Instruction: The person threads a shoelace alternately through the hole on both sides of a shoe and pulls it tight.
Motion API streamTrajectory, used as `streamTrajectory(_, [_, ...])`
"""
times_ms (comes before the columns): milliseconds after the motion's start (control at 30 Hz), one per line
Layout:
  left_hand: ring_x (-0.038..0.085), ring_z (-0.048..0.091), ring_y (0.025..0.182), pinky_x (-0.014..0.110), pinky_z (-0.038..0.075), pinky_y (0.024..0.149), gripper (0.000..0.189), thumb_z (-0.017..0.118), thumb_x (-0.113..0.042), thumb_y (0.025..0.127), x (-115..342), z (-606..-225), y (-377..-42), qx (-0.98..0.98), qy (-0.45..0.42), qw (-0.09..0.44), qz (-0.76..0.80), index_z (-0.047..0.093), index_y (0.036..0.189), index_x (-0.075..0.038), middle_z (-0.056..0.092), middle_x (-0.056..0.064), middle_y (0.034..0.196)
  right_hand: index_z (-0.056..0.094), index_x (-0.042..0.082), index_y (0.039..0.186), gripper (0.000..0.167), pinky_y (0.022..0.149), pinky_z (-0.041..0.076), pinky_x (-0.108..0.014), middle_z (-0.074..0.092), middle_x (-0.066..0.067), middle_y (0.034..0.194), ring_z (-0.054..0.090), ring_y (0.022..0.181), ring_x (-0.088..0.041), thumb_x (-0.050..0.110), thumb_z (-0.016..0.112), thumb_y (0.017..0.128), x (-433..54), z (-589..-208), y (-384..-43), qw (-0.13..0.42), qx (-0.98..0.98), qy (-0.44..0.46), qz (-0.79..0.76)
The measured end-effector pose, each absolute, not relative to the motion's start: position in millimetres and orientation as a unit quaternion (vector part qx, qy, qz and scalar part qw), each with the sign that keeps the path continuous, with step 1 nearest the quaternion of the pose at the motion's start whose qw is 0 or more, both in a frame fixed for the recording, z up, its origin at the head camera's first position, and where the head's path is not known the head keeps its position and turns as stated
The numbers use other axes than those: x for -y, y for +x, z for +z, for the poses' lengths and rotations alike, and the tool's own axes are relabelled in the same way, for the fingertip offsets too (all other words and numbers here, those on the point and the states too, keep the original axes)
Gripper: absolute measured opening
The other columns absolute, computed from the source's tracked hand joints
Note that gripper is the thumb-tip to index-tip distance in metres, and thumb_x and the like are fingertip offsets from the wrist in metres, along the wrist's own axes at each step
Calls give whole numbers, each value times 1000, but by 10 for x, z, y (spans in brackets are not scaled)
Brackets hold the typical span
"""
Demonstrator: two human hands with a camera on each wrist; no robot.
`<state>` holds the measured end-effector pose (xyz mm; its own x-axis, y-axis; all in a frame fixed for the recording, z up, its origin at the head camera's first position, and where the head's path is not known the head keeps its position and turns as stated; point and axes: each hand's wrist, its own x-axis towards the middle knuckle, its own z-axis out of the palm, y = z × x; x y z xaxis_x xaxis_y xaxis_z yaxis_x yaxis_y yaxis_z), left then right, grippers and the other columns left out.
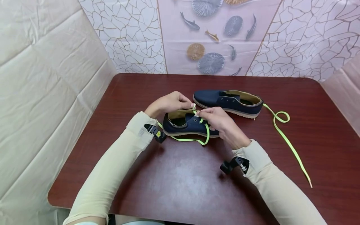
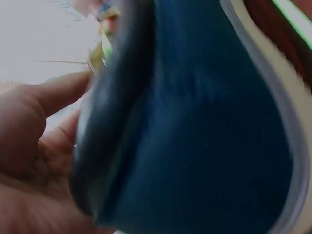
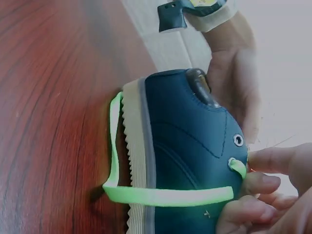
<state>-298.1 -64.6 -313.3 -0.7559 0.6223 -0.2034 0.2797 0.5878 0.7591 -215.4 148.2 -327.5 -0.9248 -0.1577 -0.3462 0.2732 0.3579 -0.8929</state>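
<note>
A navy shoe [image 1: 187, 128] lies on its sole on the table, its toe end partly behind my right hand [image 1: 220, 122]. Above its opening, my left hand [image 1: 168, 102] pinches a yellow-green shoelace [image 1: 194, 111] between thumb and fingertips. Close beside it, the right thumb and forefinger pinch at the lace by the eyelet flap; the exact contact is partly hidden. In the right wrist view, the lace [image 3: 238, 167] comes through one eyelet, and the eyelet [image 3: 238, 140] nearer the heel has no lace in it. The heel covers the left fingertips in the left wrist view.
A second navy shoe [image 1: 208, 97] stands behind, toe to the left, its eyelets unlaced. Another yellow-green lace [image 1: 289, 143] trails from its heel across the right side of the dark red table [image 1: 174, 187]. Patterned cloth [image 1: 135, 34] hangs beyond the far edge.
</note>
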Motion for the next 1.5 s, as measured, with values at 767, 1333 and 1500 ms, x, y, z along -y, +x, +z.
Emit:
streamTrajectory(767, [6, 63, 74, 20, 52, 69, 10, 66, -7, 102, 628, -3242, -2952, -769, 159, 262, 561, 71, 100, 2, 68, -1, 83, 70, 3, 101, 34, 49, 33, -24, 29, 11, 54, 31, 44, -9, 35, 60, 108, -1465, -3318, -2114, 204, -830, 23, -519])
streamTrajectory(1333, [16, 68, 77, 28, 60, 75, 7, 61, -8, 104, 444, -3210, -2756, -836, 114, 92, 529, 64, 101, -2, 68, 11, 95, 41, -1, 147, 74, 103, 40, -54, 50, -26, 132, 47, 125, -42, 30, 82, 94, -1630, -3487, -1910, -33, -931, -96, -351])
streamTrajectory(1500, [18, 65, 74, 28, 61, 75, 10, 57, -8, 105, 452, -3220, -2723, -832, 110, 72, 539, 64, 102, -3, 67, 14, 98, 34, 4, 160, 86, 114, 34, -64, 52, -20, 152, 45, 144, -40, 40, 79, 95, -1768, -3504, -2003, 42, -938, -141, -314])
